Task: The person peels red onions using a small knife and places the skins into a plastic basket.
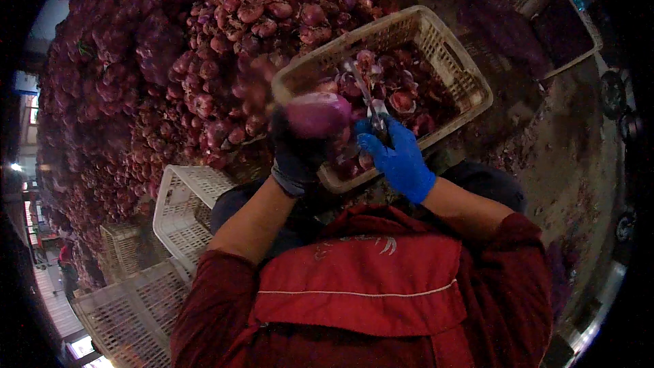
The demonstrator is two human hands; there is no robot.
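My left hand (299, 151), in a dark glove with a grey cuff, grips a large red onion (319, 114) over the near left part of a plastic crate. In my right hand (401, 158), in a blue glove, is a metal cutting tool (366, 89), its narrow blade pointing up and away; whether it is a knife or shears I cannot tell. The blade and the onion are apart. Below both hands the openwork crate (454, 125) holds red onions (403, 101) and loose skins. Part of the onion's surface is blurred, and the dark glove's fingers are hard to make out.
A tall heap of red onions (214, 82) rises beyond and left of the crate. Pale crates (168, 225) lie at my left, one on its side. Another crate (577, 64) stands at the far right beside purple netting (500, 25). A person (66, 266) is at the far left.
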